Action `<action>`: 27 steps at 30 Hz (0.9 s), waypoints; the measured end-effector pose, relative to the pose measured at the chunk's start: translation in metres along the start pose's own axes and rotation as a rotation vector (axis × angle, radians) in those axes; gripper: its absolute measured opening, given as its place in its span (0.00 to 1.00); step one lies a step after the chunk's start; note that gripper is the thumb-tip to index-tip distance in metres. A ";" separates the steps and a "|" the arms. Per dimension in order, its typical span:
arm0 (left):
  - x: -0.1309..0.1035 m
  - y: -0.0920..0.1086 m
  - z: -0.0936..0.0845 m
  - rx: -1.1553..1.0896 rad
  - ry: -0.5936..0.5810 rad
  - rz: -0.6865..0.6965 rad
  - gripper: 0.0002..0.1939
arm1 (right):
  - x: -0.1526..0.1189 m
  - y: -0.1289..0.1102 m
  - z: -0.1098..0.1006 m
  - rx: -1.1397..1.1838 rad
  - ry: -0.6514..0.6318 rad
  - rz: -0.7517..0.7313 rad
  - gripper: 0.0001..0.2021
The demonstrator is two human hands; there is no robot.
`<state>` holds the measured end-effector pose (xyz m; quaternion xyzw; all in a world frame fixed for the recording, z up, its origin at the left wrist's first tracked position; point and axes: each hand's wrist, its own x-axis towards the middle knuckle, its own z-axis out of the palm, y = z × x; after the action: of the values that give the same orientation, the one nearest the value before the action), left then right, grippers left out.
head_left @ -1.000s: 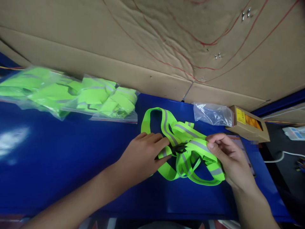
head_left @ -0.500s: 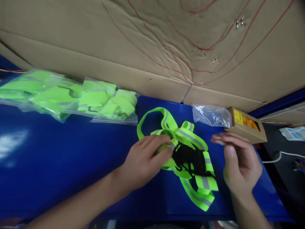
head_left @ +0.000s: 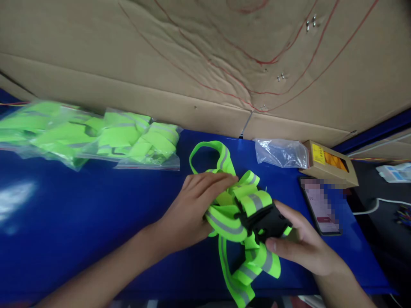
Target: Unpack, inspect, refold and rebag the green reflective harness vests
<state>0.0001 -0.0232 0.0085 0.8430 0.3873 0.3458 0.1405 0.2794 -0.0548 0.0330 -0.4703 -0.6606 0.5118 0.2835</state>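
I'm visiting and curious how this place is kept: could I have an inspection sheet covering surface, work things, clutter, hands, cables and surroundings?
Surface: blue table, glossy, bright glare at far left.
Work things: green straps with grey stripes, loosely bunched; black buckle among them.
Clutter: bagged straps at back left; clear bag, box and phone toward the right.
Hands: left hand grips the straps; right hand holds the buckle.
Cables: white cable at far right.
Surroundings: cardboard behind the table, with red strands across it.

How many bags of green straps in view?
4, overlapping in a row against the cardboard wall, left side: leftmost bag, second bag, third bag, rightmost bag. Overlap could hide more.
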 end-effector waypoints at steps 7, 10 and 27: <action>0.004 -0.007 -0.001 0.070 -0.142 -0.115 0.16 | 0.018 -0.006 -0.011 0.460 0.283 0.022 0.16; 0.005 -0.012 -0.012 0.320 -0.114 -0.108 0.16 | 0.027 -0.006 -0.022 0.441 0.409 0.011 0.09; 0.021 -0.045 -0.062 -0.490 0.556 -0.588 0.20 | 0.029 -0.014 -0.052 0.909 0.776 -0.200 0.10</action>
<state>-0.0581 0.0207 0.0404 0.5150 0.5394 0.5853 0.3183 0.3080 -0.0079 0.0591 -0.3899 -0.2651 0.5047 0.7232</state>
